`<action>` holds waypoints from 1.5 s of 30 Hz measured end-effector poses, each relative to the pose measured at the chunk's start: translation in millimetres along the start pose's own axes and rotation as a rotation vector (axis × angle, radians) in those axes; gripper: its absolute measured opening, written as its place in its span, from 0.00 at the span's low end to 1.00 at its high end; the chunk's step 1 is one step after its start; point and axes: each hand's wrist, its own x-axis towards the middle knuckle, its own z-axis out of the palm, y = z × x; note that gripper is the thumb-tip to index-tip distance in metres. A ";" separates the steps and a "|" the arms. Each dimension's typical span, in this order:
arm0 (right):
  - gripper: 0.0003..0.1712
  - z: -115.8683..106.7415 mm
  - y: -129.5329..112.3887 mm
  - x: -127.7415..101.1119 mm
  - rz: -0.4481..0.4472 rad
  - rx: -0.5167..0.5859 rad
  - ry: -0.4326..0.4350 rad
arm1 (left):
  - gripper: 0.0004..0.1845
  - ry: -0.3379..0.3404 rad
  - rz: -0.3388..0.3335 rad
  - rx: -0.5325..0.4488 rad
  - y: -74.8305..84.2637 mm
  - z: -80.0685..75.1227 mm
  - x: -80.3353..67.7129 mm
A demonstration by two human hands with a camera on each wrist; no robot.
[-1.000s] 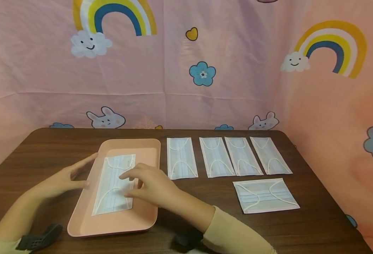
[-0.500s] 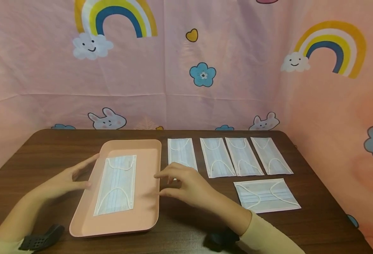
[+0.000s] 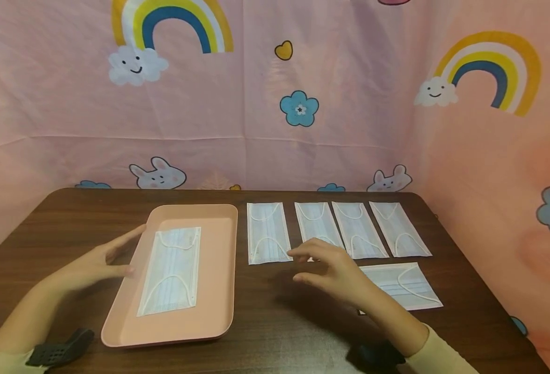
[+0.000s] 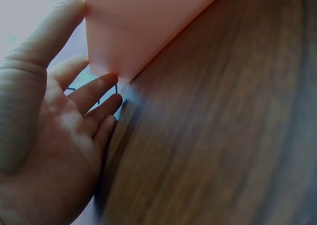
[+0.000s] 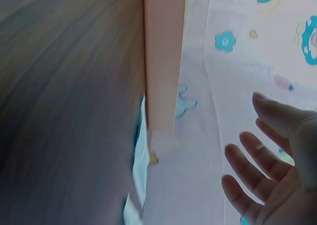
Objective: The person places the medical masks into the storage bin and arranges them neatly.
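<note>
The left hand (image 3: pixel 94 262) sits flat beside the long edge of the shallow pink rectangular plastic tray (image 3: pixel 219 291), fingers straight and relaxed, fingertips at the tray's rim; the left wrist view shows those fingers (image 4: pixel 94 93) right against the tray wall (image 4: pixel 133 31). Inside the tray, just to the right of that hand, lies one white pleated face mask with ear loops (image 3: pixel 172 270), flat and lengthwise.

The right hand (image 3: pixel 338 272) hovers over the dark brown wooden table (image 3: pixel 279 322), fingers loosely spread, gripping nothing. Its fingertips reach the near end of the second white mask in the back row (image 3: pixel 317 226), though actual contact can't be confirmed. To the left of that hand lies the first white mask of the row (image 3: pixel 266 232), between hand and tray. Beyond and to its right are two more white masks (image 3: pixel 358 228) (image 3: pixel 398 228), side by side. Just right of the wrist, a white mask lying crosswise (image 3: pixel 403 285) is partly covered by the hand.

Behind it all hangs a pink cloth printed with rainbows, bunnies and flowers (image 3: pixel 275 104).
</note>
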 end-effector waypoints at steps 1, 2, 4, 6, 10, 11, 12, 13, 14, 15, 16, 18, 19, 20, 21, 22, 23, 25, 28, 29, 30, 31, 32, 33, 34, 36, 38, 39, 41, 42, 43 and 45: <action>0.25 -3.9 2.8 -3.4 0.014 0.003 -0.006 | 0.45 0.004 0.002 0.013 -0.2 0.0 0.0; 0.25 -7.9 5.6 -7.1 0.024 0.001 -0.011 | 0.45 0.004 0.002 0.013 -0.4 0.2 0.1; 0.25 -15.5 11.4 -15.0 0.045 -0.004 -0.024 | 0.45 0.001 0.008 0.014 -0.6 0.4 0.6; 0.25 -23.2 16.6 -22.5 0.065 -0.008 -0.034 | 0.45 -0.002 0.008 0.020 0.1 -0.1 0.9; 0.24 -38.6 24.8 -36.6 0.109 0.000 -0.048 | 0.45 -0.002 -0.009 -0.002 2.4 -1.2 1.2; 0.24 -42.4 27.0 -40.0 0.121 0.004 -0.050 | 0.46 0.000 -0.013 -0.008 2.6 -1.2 1.2; 0.24 -46.3 29.0 -43.2 0.133 0.006 -0.052 | 0.46 0.001 -0.013 -0.014 2.8 -1.2 1.3; 0.24 -50.0 31.2 -46.5 0.144 0.010 -0.056 | 0.46 0.000 -0.013 -0.024 2.8 -1.2 1.4; 0.24 -53.7 33.9 -49.7 0.155 0.014 -0.062 | 0.46 -0.001 -0.013 -0.030 2.8 -1.2 1.5; 0.24 -57.3 36.6 -52.7 0.168 0.016 -0.069 | 0.45 0.001 -0.012 -0.032 2.5 -1.4 1.7; 0.24 -60.8 39.6 -55.7 0.183 0.013 -0.078 | 0.45 0.003 -0.012 -0.034 2.2 -1.4 1.7; 0.23 -67.6 45.2 -61.6 0.212 0.004 -0.101 | 0.45 0.003 -0.013 -0.037 1.5 -1.2 1.6; 0.22 -70.7 48.3 -64.4 0.228 0.005 -0.112 | 0.45 0.004 -0.015 -0.039 1.3 -1.0 1.5; 0.22 -73.8 51.2 -67.3 0.248 0.002 -0.119 | 0.45 0.004 -0.016 -0.041 1.2 -0.8 1.6; 0.22 -76.8 53.9 -70.3 0.265 -0.005 -0.126 | 0.45 0.000 -0.013 -0.042 1.1 -0.7 1.6; 0.22 -79.7 56.6 -73.4 0.279 -0.009 -0.132 | 0.45 -0.003 -0.013 -0.038 1.0 -0.4 1.6; 0.22 -82.6 59.1 -76.4 0.292 -0.015 -0.136 | 0.45 -0.005 -0.013 -0.026 1.1 -0.4 1.6; 0.23 -88.1 63.4 -82.3 0.318 -0.026 -0.143 | 0.46 -0.009 -0.008 -0.015 1.5 -0.5 1.9; 0.23 -95.5 69.9 -90.8 0.334 -0.040 -0.152 | 0.46 -0.007 -0.012 -0.012 2.1 -0.5 1.8; 0.23 -97.8 72.0 -93.3 0.339 -0.046 -0.154 | 0.46 -0.006 -0.014 -0.015 2.3 -0.5 1.7; 0.23 -99.9 74.2 -95.7 0.340 -0.053 -0.155 | 0.46 -0.006 -0.013 -0.027 2.6 -0.5 1.7; 0.23 -102.0 76.4 -98.0 0.342 -0.056 -0.154 | 0.46 -0.006 -0.013 -0.030 2.7 -0.6 1.5; 0.23 -103.9 78.4 -100.1 0.343 -0.059 -0.153 | 0.46 -0.003 -0.015 -0.030 2.6 -0.6 1.3; 0.23 -105.8 80.2 -102.1 0.347 -0.062 -0.152 | 0.46 -0.002 -0.015 -0.029 2.6 -0.7 1.2; 0.23 -107.6 82.2 -104.1 0.348 -0.062 -0.149 | 0.46 -0.002 -0.014 -0.033 2.4 -0.5 1.2; 0.23 -110.7 85.5 -107.5 0.357 -0.054 -0.144 | 0.46 -0.003 -0.013 -0.034 1.9 -0.6 1.0; 0.23 -113.0 89.1 -110.6 0.375 -0.045 -0.142 | 0.45 -0.003 -0.017 -0.030 1.6 -0.6 0.2; 0.23 -113.8 91.0 -111.9 0.383 -0.046 -0.141 | 0.45 -0.004 -0.021 -0.035 1.5 -0.6 -0.2; 0.23 -114.6 94.2 -114.1 0.399 -0.051 -0.143 | 0.45 -0.002 -0.027 -0.035 1.3 -0.7 -1.3; 0.23 -114.7 95.5 -114.9 0.403 -0.052 -0.143 | 0.45 -0.002 -0.028 -0.034 1.3 -0.6 -1.6; 0.23 -114.6 96.7 -115.7 0.406 -0.056 -0.144 | 0.45 0.000 -0.027 -0.034 1.5 -0.3 -1.7; 0.23 -114.6 98.1 -116.8 0.408 -0.057 -0.146 | 0.45 0.002 -0.023 -0.043 1.4 0.2 -1.3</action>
